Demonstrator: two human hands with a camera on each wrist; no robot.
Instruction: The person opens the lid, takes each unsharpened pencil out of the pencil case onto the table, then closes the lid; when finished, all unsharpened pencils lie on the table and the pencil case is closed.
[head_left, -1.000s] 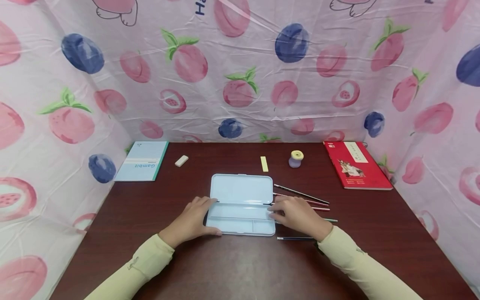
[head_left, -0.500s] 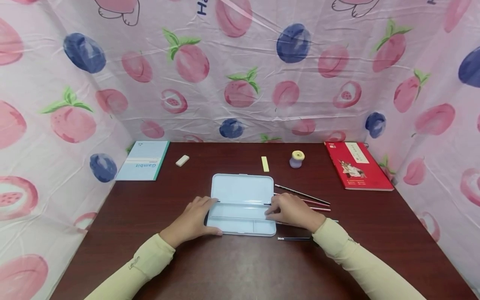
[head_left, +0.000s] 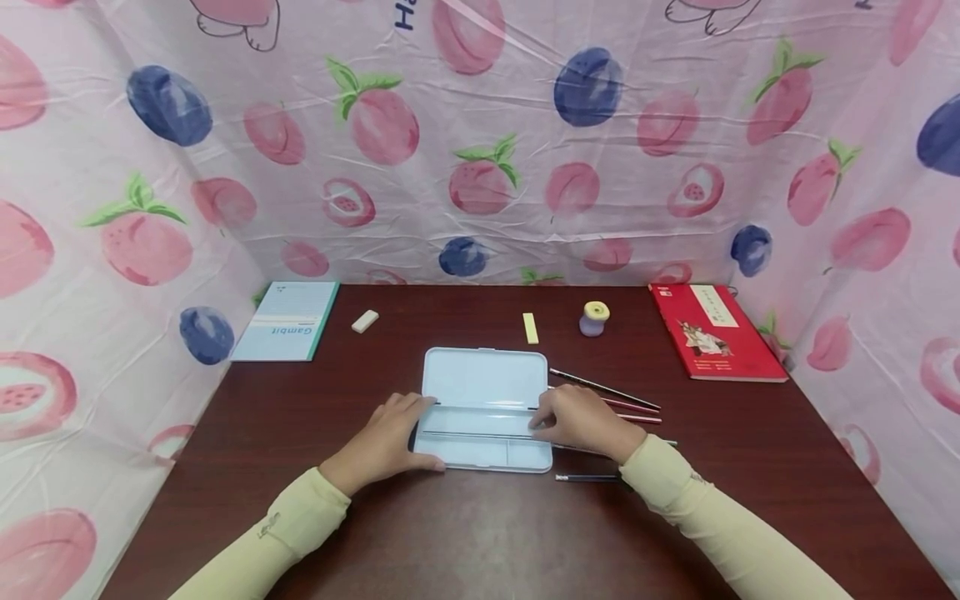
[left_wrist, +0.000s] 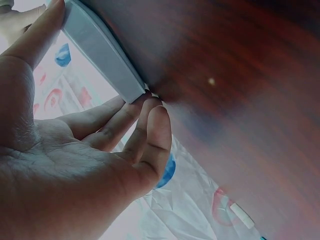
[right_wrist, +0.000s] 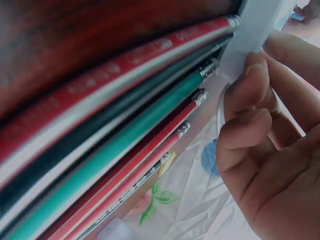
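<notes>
An open, pale blue plastic pencil case (head_left: pixel 483 408) lies flat near the middle of the dark red-brown wooden table (head_left: pixel 480 533), lid folded back towards the far side, tray towards the person.

The left hand (head_left: pixel 386 442) rests palm down at the tray's left end. In the left wrist view its thumb (left_wrist: pixel 35 42) lies along one edge of the case (left_wrist: pixel 100 50) and its fingertips (left_wrist: pixel 150 107) curl in against the corner, so the hand holds that end between thumb and fingers in a loose, fairly narrow grasp.

The right hand (head_left: pixel 581 421) lies palm down at the tray's right end, the forearm in a pale yellow sleeve (head_left: pixel 697 517) running back towards the person. In the right wrist view its fingertips (right_wrist: pixel 255 75) press on the edge of the case (right_wrist: pixel 250 32), bent and close together; I cannot tell whether the thumb closes round it.

A row of loose pencils (head_left: pixel 622 404), red, green and dark, lies on the table just right of the case, partly under the right hand.

Compared with a second ago, the right hand has slid slightly left, so its fingers now reach over the tray's right edge and more of the dark pencil (head_left: pixel 588 477) nearest the person shows. The left hand and the case have not moved.
</notes>
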